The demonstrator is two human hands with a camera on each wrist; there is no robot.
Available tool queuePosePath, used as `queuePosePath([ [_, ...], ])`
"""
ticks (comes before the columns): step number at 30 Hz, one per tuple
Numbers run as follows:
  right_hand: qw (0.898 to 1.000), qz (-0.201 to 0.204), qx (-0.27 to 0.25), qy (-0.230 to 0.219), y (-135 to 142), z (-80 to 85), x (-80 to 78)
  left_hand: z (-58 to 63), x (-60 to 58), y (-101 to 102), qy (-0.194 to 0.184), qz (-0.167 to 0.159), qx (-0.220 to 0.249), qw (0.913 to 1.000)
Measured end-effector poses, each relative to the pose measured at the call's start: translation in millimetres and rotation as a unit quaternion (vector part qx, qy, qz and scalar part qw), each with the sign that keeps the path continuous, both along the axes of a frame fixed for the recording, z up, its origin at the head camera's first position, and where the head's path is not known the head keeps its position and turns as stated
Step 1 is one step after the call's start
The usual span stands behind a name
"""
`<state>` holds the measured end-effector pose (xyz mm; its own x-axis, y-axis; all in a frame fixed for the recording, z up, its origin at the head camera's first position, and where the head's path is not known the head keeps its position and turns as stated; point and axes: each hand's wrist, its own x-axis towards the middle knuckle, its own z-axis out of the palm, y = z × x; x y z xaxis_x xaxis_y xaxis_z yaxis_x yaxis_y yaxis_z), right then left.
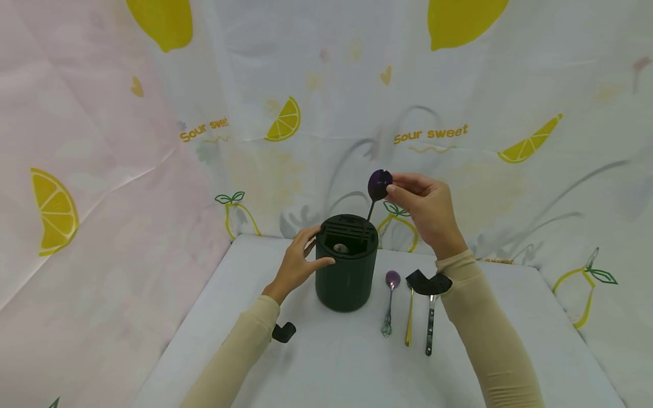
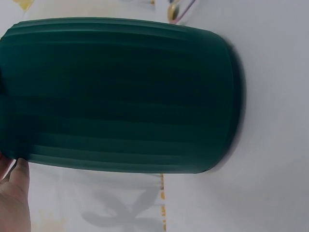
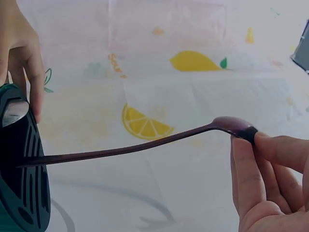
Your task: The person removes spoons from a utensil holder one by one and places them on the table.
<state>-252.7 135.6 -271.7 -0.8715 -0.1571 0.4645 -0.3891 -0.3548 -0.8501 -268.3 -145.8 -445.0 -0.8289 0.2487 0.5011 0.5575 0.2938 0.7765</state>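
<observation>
A dark green utensil holder (image 1: 347,283) with a slotted top stands upright on the white table. My left hand (image 1: 297,263) grips its upper rim, thumb at the front and fingers round the left side. Above the holder, my right hand (image 1: 425,207) pinches a dark purple spoon (image 1: 380,185) by its bowl, thumb against fingers. The spoon's handle (image 3: 116,152) points down, its lower end inside the top opening of the holder. Inside that opening shows a rounded silver utensil end (image 3: 15,112).
Right of the holder lie a purple spoon (image 1: 393,279) with an ornate handle, a gold-handled utensil (image 1: 409,323) and a dark-handled utensil (image 1: 429,331). The black wrist mount hides the upper ends of the last two. A lemon-print cloth (image 1: 326,113) hangs behind the table.
</observation>
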Motion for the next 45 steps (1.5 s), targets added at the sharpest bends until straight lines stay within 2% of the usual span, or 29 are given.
queuePosePath([
  [10,0.997,0.018,-0.076,-0.024,18.6,7.4,-1.0,4.0,2.7,1.1,-0.005,0.005,-0.003,1.0],
  [16,0.993,0.01,-0.099,-0.063,31.3,2.2,-4.5,26.8,20.3,5.4,0.0,-0.008,-0.003,1.0],
  [18,0.991,0.01,-0.108,-0.075,36.8,-0.9,-6.0,30.5,23.2,6.3,0.001,-0.011,-0.002,0.9999],
  [25,0.984,0.015,-0.138,-0.11,60.1,-17.3,-13.8,1.7,-1.7,1.3,0.0,-0.004,0.0,1.0],
  [37,0.96,0.008,-0.191,-0.203,101.2,-56.8,-26.3,3.8,2.4,0.7,-0.016,0.003,-0.007,0.9998],
  [45,0.945,-0.016,-0.208,-0.253,126.1,-80.4,-29.0,2.6,1.5,0.6,-0.009,0.005,-0.007,0.9999],
])
